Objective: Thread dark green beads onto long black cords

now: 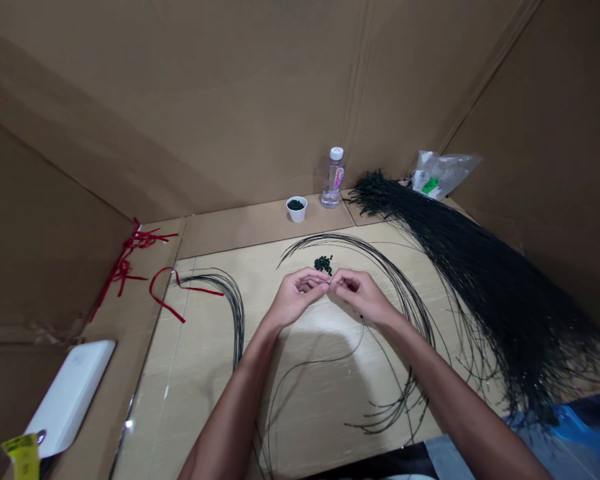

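The left hand [300,293] and the right hand [356,293] meet fingertip to fingertip, thumb and forefinger of each pinched together on a tiny workpiece [329,283] between them, too small to make out. A thin dark cord [300,363] hangs below the right hand, carrying a small dark knot or bead [362,317] near its top, and loops toward the person beneath both hands.

Just beyond the fingertips, close enough to be in their way, lies a loose pile of dark beads [323,264]. An arc of dark cords [380,257] curves beyond both hands and round the right one, running under the right forearm. To the left of the left hand, a smaller cord bundle [237,313] bends down until the left forearm hides it; a red ribbon [200,289] lies across its far end.

Well beyond the hands stand a white cup [297,215] of dark beads and, to its right, a clear bottle [332,183]. Off to the right of the right hand, a thick mass of black strands [485,280] fills that side, its stray ends spreading toward the right forearm; a plastic bag [453,175] sits past its far end. Farthest left are more red ribbons [125,257] and, nearer the person, a white slab-shaped case [73,393].
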